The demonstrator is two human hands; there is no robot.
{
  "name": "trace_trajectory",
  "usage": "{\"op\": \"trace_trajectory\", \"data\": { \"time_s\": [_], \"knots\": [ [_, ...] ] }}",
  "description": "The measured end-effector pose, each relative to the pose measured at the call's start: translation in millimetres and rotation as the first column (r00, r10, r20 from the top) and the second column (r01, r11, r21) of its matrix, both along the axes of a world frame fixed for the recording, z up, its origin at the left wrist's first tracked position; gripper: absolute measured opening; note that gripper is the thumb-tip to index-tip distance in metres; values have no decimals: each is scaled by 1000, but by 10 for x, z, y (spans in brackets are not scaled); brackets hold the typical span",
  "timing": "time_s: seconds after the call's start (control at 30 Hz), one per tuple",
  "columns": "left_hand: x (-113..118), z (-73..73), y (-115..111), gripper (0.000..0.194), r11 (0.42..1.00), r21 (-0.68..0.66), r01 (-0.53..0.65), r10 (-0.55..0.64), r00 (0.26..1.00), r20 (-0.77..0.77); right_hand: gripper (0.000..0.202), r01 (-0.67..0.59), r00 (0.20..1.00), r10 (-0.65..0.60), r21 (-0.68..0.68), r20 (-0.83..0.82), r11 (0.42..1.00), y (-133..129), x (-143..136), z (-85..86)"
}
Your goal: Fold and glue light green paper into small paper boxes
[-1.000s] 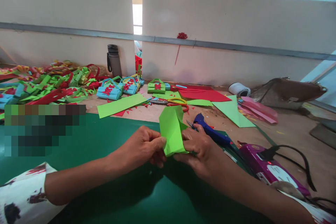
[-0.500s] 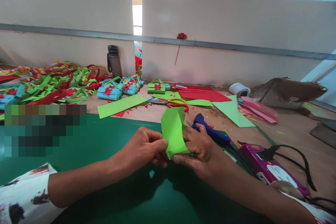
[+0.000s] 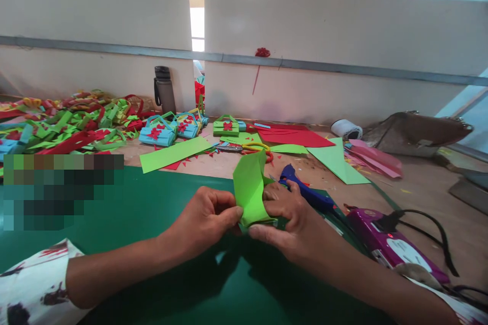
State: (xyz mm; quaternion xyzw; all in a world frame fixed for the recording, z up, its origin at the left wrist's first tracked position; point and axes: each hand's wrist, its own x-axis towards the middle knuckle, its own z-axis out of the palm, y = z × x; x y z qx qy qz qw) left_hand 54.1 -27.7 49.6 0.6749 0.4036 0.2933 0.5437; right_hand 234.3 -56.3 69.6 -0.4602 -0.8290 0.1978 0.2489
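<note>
A folded piece of green paper [image 3: 248,190] is held up between my two hands, over the dark green mat [image 3: 160,284]. My left hand [image 3: 211,216] pinches its lower left corner between thumb and fingers. On the other side, my right hand [image 3: 284,213] is closed on the paper, fingers inside the fold and thumb under its lower edge. The inner side of the fold is partly hidden by those fingers. Just beyond my right hand lies a blue glue gun [image 3: 308,190].
Small paper bags in blue [image 3: 157,132] and green [image 3: 225,126] stand behind the mat. Scissors [image 3: 255,148], red paper sheets [image 3: 293,136] and a bottle [image 3: 164,90] are also there. A purple power strip [image 3: 396,246] with cables lies at the right; heaped paper pieces [image 3: 84,122] at the left.
The green paper's upper flap leans slightly more upright, and its fold looks sharper. My left fingers have tucked in closer behind the lower corner. The right hand keeps nearly the same place.
</note>
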Motion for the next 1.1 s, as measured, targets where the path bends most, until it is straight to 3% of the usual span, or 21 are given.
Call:
{"op": "trace_trajectory", "data": {
  "time_s": [0.1, 0.2, 0.33, 0.47, 0.53, 0.77, 1.1],
  "knots": [
    [10, -48, -1, 22, 997, 68, -43, 43, 999, -5, 10, 26, 999, -26, -13, -35, 1000, -7, -11, -5],
    [32, -76, -9, 7, 991, 81, -110, 101, 988, 115, 11, 57, 997, -58, -17, -50, 998, -14, -27, -11],
    [50, -110, -32, 26, 973, 117, -197, 159, 949, 273, 10, 83, 993, -83, -1, -84, 997, -23, -51, -7],
    [33, -142, -40, 5, 885, 429, -179, 142, 983, 118, 14, 108, 988, -112, -42, -110, 993, -24, -56, -15],
    [20, -148, -33, 9, 843, 520, -141, 143, 989, 38, 14, 122, 986, -126, -41, -106, 992, -18, -52, -24],
    [11, -212, 16, 11, 815, 568, -115, 79, 993, 87, 10, 160, 982, -163, -34, -91, 986, -18, -62, -7],
    [33, -255, 66, 7, 755, 636, -160, 89, 986, 141, 12, 170, 983, -172, -21, -65, 985, -24, -69, -50]
  ]
}}
